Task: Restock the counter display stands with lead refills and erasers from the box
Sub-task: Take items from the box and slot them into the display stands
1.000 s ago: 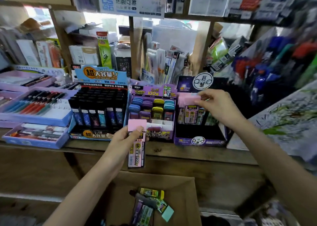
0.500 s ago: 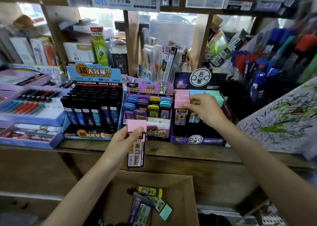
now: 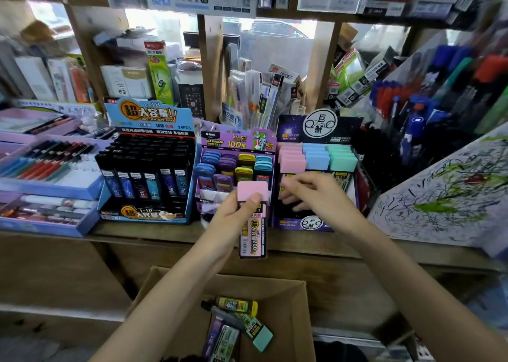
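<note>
Fingers [image 3: 249, 200] of your left hand [image 3: 233, 213] pinch the pink refill [image 3: 253, 240] just under its cap. Your right hand [image 3: 319, 196] hovers just beside it, fingers [image 3: 291, 189] loosely spread.

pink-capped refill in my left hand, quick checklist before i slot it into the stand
1. Grip: the left hand holds the pink-capped refill just under its cap: ok.
2. Right hand free to take it: fingers loose, nothing seen in it, though it is blurred: ok.
3. Matching colour: the pink column sits at the left of the right stand: ok.
4. Free slot at the front of that column: the right hand hides it: cannot tell.
5. Stock left: more refills lie in the cardboard box: ok.
</note>
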Motion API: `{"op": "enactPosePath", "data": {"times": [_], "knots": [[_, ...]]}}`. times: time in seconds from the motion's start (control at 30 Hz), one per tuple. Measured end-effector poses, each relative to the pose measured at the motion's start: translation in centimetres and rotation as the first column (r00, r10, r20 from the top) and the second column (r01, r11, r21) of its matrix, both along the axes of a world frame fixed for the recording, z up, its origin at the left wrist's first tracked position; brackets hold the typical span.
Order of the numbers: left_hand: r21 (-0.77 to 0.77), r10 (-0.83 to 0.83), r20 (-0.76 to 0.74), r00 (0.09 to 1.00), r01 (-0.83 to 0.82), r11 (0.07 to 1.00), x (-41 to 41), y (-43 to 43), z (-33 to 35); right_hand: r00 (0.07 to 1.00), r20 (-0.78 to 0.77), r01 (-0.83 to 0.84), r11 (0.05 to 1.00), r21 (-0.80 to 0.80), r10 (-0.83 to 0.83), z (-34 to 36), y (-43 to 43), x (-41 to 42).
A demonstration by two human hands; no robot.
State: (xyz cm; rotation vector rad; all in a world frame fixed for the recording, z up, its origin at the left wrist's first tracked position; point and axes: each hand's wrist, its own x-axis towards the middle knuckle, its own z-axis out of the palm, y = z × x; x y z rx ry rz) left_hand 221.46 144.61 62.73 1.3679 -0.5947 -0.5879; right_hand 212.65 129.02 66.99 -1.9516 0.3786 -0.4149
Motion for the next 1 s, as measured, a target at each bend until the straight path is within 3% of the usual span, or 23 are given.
{"op": "enactPosePath", "data": {"times": [0.33,0.47,0.57,0.63,0.7,0.77,1.0], "knots": [[-0.025,-0.041,0.090,0.995,0.044,0.999,-1.1,-2.9,2.0,0.994,0.100,-0.063,0.993,0.098,0.054,0.3,1.4,-1.2],[-0.010,-0.079,0.075,0.994,0.080,0.997,-1.0,-3.6,2.2,0.987,0.156,-0.055,0.997,0.059,0.045,0.4,0.8,-1.1],[0.099,-0.051,0.244,0.968,0.028,0.995,-0.6,-3.3,1.6,0.986,0.165,-0.018,1.000,0.008,0.017,0.9,-0.7,-1.1],[0.256,-0.001,0.520,0.854,-0.154,0.954,0.3,-2.7,0.6,0.978,0.203,0.059,0.996,-0.060,-0.045,1.6,-2.3,-1.1],[0.354,-0.055,0.785,0.617,-0.375,0.857,1.3,-1.9,-0.7,0.965,0.247,0.125,0.983,-0.132,-0.089,2.1,-3.9,-1.0],[0.357,-0.109,0.873,0.476,-0.470,0.807,2.1,-1.1,-1.8,0.961,0.259,0.146,0.974,-0.174,-0.097,2.1,-5.0,-0.8],[0.321,-0.125,0.911,0.393,-0.485,0.813,3.1,-0.4,-3.1,0.975,0.220,0.078,0.981,-0.177,-0.038,-0.9,-5.2,0.4]]}}
